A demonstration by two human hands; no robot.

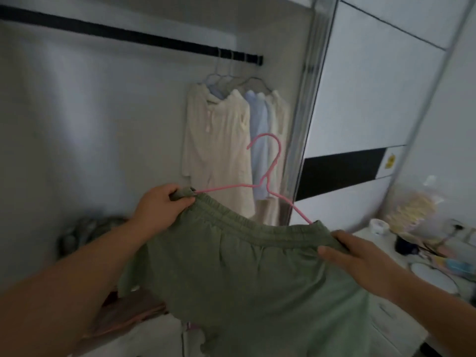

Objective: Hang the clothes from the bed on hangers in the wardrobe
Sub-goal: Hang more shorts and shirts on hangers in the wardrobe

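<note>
Pale wardrobe walls (90, 124) fill the view, with a black rail (128, 37) running across the top of the open compartment. In front of it, held up in mid-air, is a pair of green shorts (231, 274) with an elastic waistband, threaded onto a pink hanger (268, 176) whose two ends disappear into the waistband at either side and whose hook stands free above the middle, tilted to the right. The left hand (159, 210) pinches the left end of the waistband, fingers curled over the bunched cloth where the hanger arm enters it. The right hand (360, 256) grips the right end of the waistband, thumb on the near side of the cloth.

Behind the hanger, near the right end of the rail, cream and light blue garments (231, 148) hang on pale wire hangers (231, 78). On the wardrobe floor at lower left lies a heap of grey-green cloth (85, 230), blurred. To the right stands a white sliding door (373, 86) with a black panel, and beyond it a white surface (365, 233) crowded with small items, among them a clear bag (414, 207) of pale contents and a white roll of tape (378, 226).
</note>
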